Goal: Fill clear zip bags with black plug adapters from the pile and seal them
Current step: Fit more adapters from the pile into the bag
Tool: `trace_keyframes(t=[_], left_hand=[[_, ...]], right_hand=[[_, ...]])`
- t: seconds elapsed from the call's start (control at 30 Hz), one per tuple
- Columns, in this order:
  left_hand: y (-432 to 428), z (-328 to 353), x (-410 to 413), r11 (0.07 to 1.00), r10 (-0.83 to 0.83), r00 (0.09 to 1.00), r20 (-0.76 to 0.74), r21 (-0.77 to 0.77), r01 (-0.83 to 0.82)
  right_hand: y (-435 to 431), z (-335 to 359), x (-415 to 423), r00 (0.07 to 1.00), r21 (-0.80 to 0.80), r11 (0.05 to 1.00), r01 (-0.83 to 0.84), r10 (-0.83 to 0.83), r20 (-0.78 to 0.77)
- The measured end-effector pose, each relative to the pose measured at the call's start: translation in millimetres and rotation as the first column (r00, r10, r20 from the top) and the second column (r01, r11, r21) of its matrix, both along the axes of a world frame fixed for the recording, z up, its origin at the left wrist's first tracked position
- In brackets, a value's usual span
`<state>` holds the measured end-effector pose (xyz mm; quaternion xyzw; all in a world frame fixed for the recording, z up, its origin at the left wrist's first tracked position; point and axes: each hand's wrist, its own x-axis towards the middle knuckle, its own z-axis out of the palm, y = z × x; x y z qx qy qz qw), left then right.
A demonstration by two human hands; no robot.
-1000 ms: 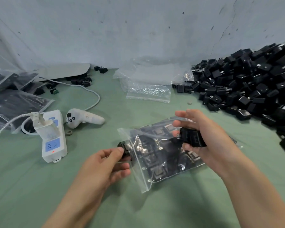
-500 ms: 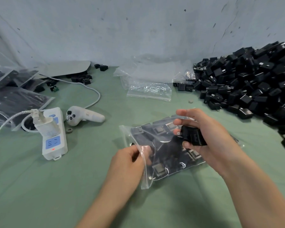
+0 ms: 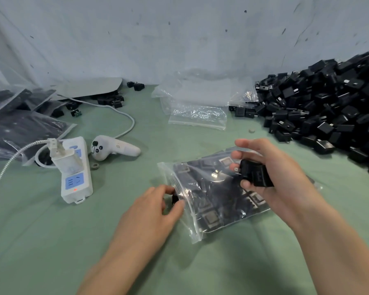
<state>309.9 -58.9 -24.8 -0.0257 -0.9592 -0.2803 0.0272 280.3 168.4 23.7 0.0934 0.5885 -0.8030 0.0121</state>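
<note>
On the green table (image 3: 51, 241), mid-scene, a clear zip bag (image 3: 213, 199) lies part-filled; the left hand (image 3: 151, 213), fingers curled, pinches a black adapter (image 3: 175, 198) at its open mouth; the right hand (image 3: 281, 177) grips a second adapter (image 3: 256, 174) just above the bag; the pile (image 3: 328, 107) sits far right.

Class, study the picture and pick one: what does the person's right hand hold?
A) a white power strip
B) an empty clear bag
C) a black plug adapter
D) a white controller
C: the right hand grips a black plug adapter over the part-filled zip bag, while the white controller lies untouched on the table.
</note>
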Motion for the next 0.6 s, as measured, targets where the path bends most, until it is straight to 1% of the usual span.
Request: trace_keyframes(t=[0.03, 0.1, 0.13, 0.17, 0.2, 0.23, 0.3, 0.33, 0.37, 0.4, 0.47, 0.5, 0.53, 0.6], left_hand=[[3, 0, -1, 1.0, 0.003, 1.0, -0.019, -0.024, -0.003], [3, 0, -3, 0.999, 0.024, 0.998, -0.059, 0.024, -0.022], [2, 0, -6, 0.994, 0.042, 0.996, -0.079, 0.104, -0.033], [2, 1, -8, 0.975, 0.06, 0.994, -0.086, 0.218, -0.04], [3, 2, -13, 0.945, 0.062, 0.995, -0.074, 0.324, -0.035], [7, 4, -20, 0.917, 0.04, 0.998, -0.042, 0.398, -0.02], [16, 6, -32, 0.88, -0.019, 0.998, 0.054, 0.475, -0.009], [19, 6, -36, 0.87, -0.032, 0.997, 0.074, 0.493, -0.009], [22, 6, -40, 0.869, -0.027, 0.997, 0.066, 0.495, -0.01], [22, 4, -42, 0.891, -0.01, 0.999, 0.036, 0.455, -0.008], [18, 0, -42, 0.965, 0.011, 0.999, -0.044, 0.263, 0.001], [16, 0, -40, 0.984, 0.018, 0.997, -0.079, 0.177, -0.004], [13, 1, -38, 0.991, 0.034, 0.994, -0.107, 0.133, -0.02], [3, 2, -36, 0.988, 0.078, 0.989, -0.124, 0.139, -0.061]], right_hand=[[0, -1, 1, 1.0, -0.001, 1.0, 0.0, 0.0, 0.0], [0, -3, 1, 1.0, -0.018, 1.0, 0.003, -0.003, -0.002], [0, -3, 1, 1.0, -0.04, 0.999, 0.005, -0.005, -0.001], [0, -2, 1, 1.0, -0.072, 0.997, 0.004, -0.004, 0.003], [0, -1, 0, 1.0, -0.113, 0.994, 0.001, -0.001, 0.007], [0, -1, 0, 1.0, -0.163, 0.987, -0.001, 0.004, 0.014], [-3, -2, -1, 0.999, -0.273, 0.962, -0.013, 0.022, 0.03], [-5, -2, -2, 0.999, -0.323, 0.946, -0.021, 0.033, 0.034], [-6, -2, -2, 0.998, -0.368, 0.929, -0.031, 0.047, 0.035], [-8, -2, -3, 0.997, -0.411, 0.91, -0.046, 0.066, 0.035], [-10, -1, -5, 0.994, -0.509, 0.858, -0.076, 0.105, 0.029], [-12, 0, -6, 0.993, -0.558, 0.826, -0.078, 0.115, 0.031], [-13, 0, -7, 0.992, -0.602, 0.795, -0.071, 0.118, 0.039], [-17, 0, -8, 0.99, -0.656, 0.753, -0.056, 0.126, 0.06]])
